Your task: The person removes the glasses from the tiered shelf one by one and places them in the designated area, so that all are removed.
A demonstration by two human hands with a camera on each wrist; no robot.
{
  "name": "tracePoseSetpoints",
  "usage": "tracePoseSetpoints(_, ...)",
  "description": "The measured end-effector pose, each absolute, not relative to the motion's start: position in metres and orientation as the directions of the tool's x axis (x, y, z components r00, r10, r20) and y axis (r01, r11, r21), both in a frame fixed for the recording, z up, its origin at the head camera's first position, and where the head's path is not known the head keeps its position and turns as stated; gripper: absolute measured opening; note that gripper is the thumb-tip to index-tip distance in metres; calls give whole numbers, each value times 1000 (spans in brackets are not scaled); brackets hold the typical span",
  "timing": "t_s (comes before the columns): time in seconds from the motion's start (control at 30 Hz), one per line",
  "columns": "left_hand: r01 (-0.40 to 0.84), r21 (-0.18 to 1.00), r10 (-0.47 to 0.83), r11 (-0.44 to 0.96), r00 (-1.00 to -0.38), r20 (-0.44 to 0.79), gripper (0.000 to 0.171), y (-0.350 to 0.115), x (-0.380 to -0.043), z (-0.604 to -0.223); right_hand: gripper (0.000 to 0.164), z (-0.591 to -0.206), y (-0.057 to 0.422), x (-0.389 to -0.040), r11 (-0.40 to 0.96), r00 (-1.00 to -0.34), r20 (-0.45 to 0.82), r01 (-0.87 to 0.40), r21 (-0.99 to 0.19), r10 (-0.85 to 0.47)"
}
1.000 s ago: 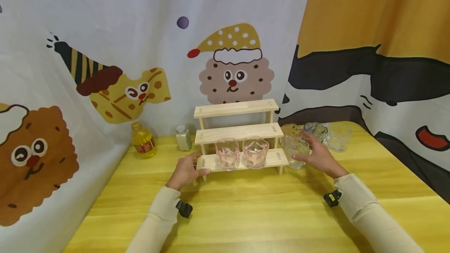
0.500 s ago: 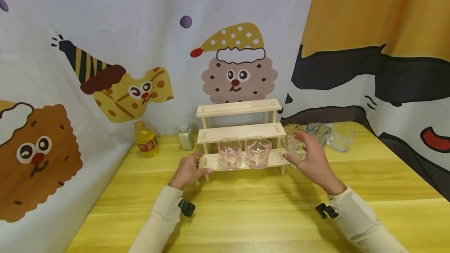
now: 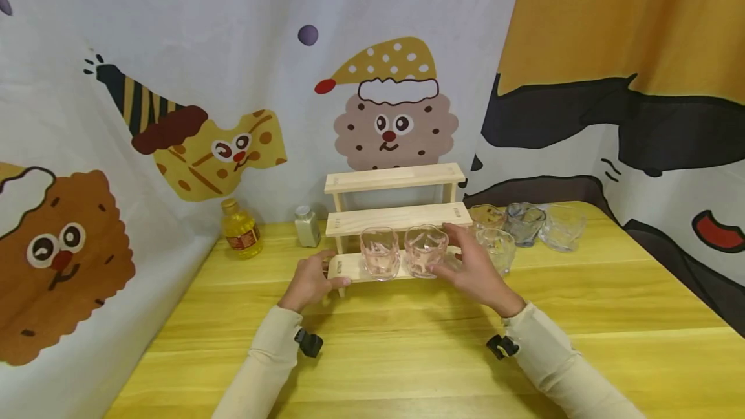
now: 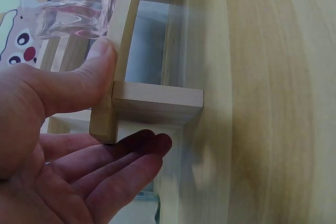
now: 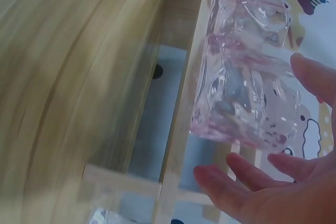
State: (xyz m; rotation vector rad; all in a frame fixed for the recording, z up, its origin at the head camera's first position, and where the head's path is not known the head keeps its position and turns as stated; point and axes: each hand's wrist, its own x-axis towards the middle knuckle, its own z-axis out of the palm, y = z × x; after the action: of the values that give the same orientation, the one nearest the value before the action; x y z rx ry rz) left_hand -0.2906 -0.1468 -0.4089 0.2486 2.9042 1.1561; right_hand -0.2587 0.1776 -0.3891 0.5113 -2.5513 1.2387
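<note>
A three-tier wooden shelf stand (image 3: 399,217) stands on the table. Two pink-tinted rippled glasses, the left glass (image 3: 379,254) and the right glass (image 3: 425,252), sit side by side on its lowest step. At that step's left end, my left hand (image 3: 310,282) grips the board; in the left wrist view the thumb (image 4: 100,69) lies on top while the other fingers extend underneath. My right hand (image 3: 474,270) spreads around the right side of the right glass. In the right wrist view, thumb and fingers stand apart from this glass (image 5: 247,95) with gaps showing.
Right of the stand are a clear glass (image 3: 496,251), an amber-tinted glass (image 3: 486,216), a grey-blue glass (image 3: 525,224) and another clear glass (image 3: 562,228). On the left stand a yellow oil bottle (image 3: 241,230) and a small lidded jar (image 3: 306,228). A printed curtain (image 3: 244,31) hangs behind.
My right hand has left the clear glass beside the stand and moved left to the right pink glass. The left hand stays at the step's end.
</note>
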Motion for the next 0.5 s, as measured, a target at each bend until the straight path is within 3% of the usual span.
tracePoseSetpoints(0.5,140,691,146,710,-988,51,69,-147,-293,-410,93,-390,154,-272,554,-951,277,-306,-774,-139)
